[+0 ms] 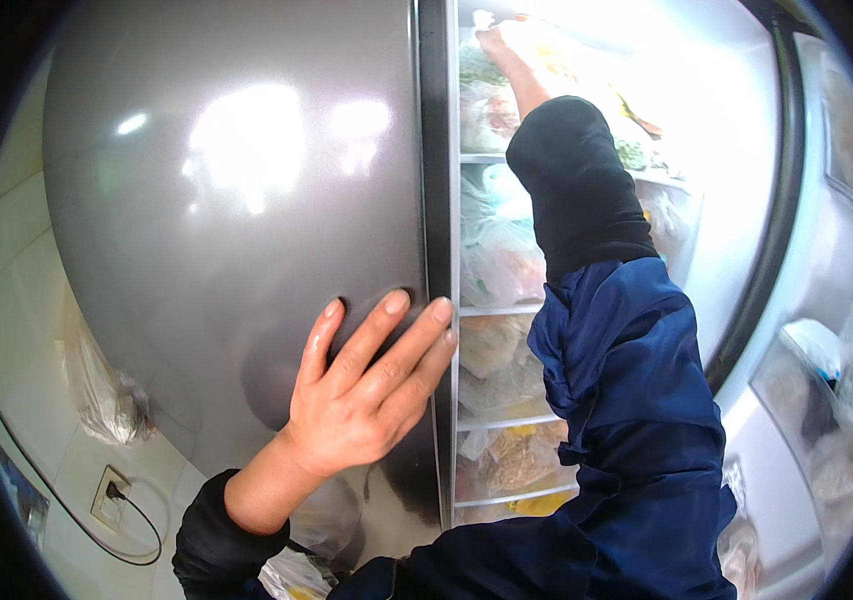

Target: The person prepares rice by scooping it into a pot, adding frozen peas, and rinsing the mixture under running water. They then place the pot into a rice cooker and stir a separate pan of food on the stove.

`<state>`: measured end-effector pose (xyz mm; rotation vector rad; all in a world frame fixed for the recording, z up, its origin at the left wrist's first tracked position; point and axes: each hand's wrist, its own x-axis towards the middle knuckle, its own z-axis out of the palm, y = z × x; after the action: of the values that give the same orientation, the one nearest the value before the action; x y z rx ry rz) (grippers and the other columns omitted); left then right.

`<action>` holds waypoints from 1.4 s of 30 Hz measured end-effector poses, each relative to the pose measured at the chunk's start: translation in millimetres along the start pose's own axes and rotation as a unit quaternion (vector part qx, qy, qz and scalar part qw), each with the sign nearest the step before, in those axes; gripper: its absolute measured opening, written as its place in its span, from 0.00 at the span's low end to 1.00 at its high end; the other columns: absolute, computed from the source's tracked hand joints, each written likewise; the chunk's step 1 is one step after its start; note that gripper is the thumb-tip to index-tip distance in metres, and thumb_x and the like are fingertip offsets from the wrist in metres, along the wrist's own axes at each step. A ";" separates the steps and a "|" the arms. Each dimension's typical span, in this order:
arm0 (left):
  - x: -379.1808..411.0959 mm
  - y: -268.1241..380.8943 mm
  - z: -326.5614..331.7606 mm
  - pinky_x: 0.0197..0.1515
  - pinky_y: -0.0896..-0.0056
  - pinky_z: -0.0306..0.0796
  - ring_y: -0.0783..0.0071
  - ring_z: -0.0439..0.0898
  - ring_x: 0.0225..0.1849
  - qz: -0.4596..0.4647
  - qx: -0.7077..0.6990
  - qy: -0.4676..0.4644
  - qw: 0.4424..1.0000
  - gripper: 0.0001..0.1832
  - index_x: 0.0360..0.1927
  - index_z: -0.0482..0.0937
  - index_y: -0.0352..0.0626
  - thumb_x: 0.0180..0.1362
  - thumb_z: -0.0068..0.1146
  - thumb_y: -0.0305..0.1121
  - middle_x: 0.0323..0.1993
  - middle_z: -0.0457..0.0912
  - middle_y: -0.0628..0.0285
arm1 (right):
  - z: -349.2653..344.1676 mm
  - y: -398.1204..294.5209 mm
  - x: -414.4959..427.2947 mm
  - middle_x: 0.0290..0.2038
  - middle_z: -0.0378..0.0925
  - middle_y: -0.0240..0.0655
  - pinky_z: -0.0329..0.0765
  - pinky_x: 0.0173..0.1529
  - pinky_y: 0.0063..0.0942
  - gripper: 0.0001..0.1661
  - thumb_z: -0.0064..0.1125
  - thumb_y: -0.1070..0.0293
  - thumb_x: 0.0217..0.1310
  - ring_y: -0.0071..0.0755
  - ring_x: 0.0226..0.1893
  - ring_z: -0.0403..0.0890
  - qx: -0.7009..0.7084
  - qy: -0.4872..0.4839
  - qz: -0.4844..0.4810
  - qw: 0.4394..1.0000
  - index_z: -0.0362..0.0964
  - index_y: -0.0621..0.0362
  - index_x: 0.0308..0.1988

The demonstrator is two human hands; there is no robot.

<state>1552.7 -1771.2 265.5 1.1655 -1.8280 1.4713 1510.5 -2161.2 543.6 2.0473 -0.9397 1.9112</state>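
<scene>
My left hand (368, 390) rests flat, fingers spread, against the closed grey metal refrigerator door (239, 277), with its fingertips at the door's inner edge. To the right the other half of the refrigerator stands open and brightly lit. My right arm reaches up into it, and my right hand (510, 46) is closed at the knotted top of a plastic bag (483, 21) above the upper shelf (480, 159). Glare washes out part of that hand and the bag. Beside it lie bags with green and pale contents (488, 112).
Lower shelves hold filled plastic bags (501, 262) and brown food in bags (516, 457). The open door (764, 450) at right carries packed bins (801, 390). At left hang a plastic bag (108, 397) and a plugged-in cord (115, 491) on the tiled wall.
</scene>
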 end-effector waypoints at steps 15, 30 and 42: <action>-2.8 -2.7 9.6 0.63 0.48 0.47 0.57 0.63 0.58 0.039 0.063 0.004 0.997 0.18 0.42 0.80 0.52 0.49 0.43 0.34 0.50 0.74 0.64 | 20.2 26.2 42.1 0.41 0.75 0.42 0.66 0.49 0.41 0.20 0.46 0.52 0.54 0.49 0.42 0.73 -0.120 0.086 -0.043 0.988 0.74 0.53 0.40; 1.3 1.5 7.1 0.62 0.56 0.52 0.67 0.67 0.55 -0.006 0.043 0.020 0.999 0.13 0.37 0.80 0.57 0.47 0.50 0.34 0.48 0.75 0.72 | -32.8 24.9 29.8 0.38 0.74 0.42 0.70 0.44 0.38 0.19 0.46 0.53 0.57 0.45 0.37 0.74 0.163 0.093 0.040 0.981 0.71 0.57 0.40; 2.3 0.2 -2.6 0.60 0.52 0.51 0.62 0.64 0.58 0.000 0.001 0.008 1.000 0.17 0.42 0.78 0.50 0.45 0.51 0.30 0.53 0.71 0.65 | -184.3 -15.5 -62.7 0.35 0.73 0.42 0.72 0.40 0.35 0.19 0.46 0.54 0.60 0.41 0.34 0.75 0.682 0.010 0.200 0.703 0.69 0.60 0.39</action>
<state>1551.1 -1769.4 268.0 1.1507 -1.8155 1.4789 1368.2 -2030.3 516.6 2.4105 0.4011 3.4890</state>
